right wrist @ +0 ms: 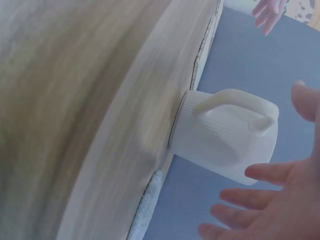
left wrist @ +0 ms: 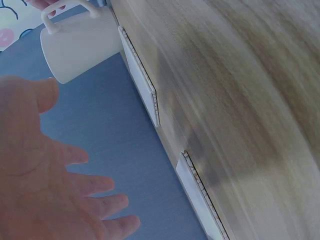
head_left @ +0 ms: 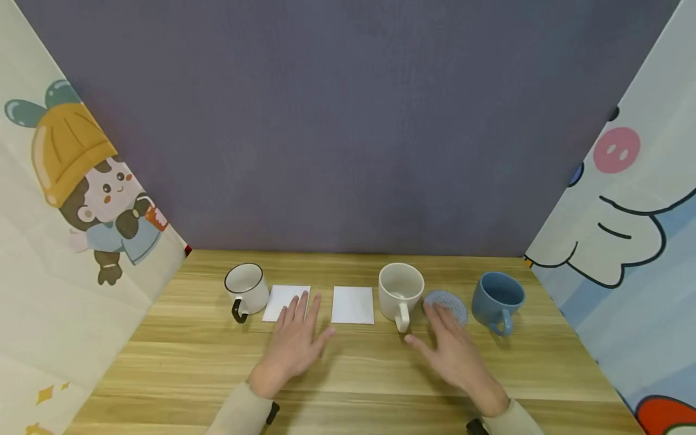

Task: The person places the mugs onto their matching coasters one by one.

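Left hand (head_left: 292,347) was held out with fingers extended, grip released, nothing held. Right hand (head_left: 455,356) was held likewise, fingers extended, grip released. In the head view, the left square (head_left: 275,307) was overlapped by left fingertips, and the round coaster (head_left: 455,302), blue-grey, by right fingertips. Gaps were given away only by the wrist views: both hands were held clear above the worktop (head_left: 353,374). Ridged, cardboard-like edges on the left square and the middle square (head_left: 352,305), both white, were shown in the left wrist view; only flat tops were seen from the head. White mug (head_left: 388,299) was stood upright between middle square and coaster. Its interior was caught by the head view only, its ribbed side by the right wrist view, where its rim was overlapped by a fingertip; contact could not be told. Black-rimmed mug (head_left: 255,297), leftmost, and blue mug (head_left: 487,307), rightmost, both upright, were covered by the head view alone.
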Demonstrator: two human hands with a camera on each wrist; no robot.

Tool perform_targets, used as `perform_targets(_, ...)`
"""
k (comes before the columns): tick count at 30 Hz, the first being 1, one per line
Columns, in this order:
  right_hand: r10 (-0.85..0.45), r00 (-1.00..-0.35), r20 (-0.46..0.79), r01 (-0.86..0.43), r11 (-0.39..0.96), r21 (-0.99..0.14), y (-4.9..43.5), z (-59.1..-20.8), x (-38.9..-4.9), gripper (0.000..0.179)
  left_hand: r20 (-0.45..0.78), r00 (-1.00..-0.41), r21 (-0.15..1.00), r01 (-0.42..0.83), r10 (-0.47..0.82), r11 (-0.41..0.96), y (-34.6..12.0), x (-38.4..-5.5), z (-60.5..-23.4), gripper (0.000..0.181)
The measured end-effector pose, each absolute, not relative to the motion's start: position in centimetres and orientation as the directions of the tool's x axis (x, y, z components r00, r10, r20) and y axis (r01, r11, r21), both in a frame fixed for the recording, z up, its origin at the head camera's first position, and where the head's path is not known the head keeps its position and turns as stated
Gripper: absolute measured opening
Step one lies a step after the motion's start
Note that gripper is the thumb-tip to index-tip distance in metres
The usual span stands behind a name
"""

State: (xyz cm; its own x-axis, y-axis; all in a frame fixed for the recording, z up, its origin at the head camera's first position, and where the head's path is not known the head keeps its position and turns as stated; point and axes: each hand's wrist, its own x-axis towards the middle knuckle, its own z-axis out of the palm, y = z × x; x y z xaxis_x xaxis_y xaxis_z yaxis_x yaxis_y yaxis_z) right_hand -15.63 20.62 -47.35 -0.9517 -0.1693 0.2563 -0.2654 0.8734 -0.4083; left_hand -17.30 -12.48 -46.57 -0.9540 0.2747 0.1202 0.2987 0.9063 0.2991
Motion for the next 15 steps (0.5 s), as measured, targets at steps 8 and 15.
perform_targets(8,-0.124,-0.955,0.271,-0.265,0.77,-0.581,20.4,-47.5,-15.6,0.067,0.173,-0.95,0.353,0.308,0.262,0.884,-12.5,-17.5,-46.7,0.074)
perform_targets(15,-0.083,-0.955,0.284,-0.263,0.681,-0.684,20.1,-47.5,-16.0,0.057,0.206,-0.951,0.444,0.302,0.232,0.844,-12.3,-18.4,-46.5,0.069)
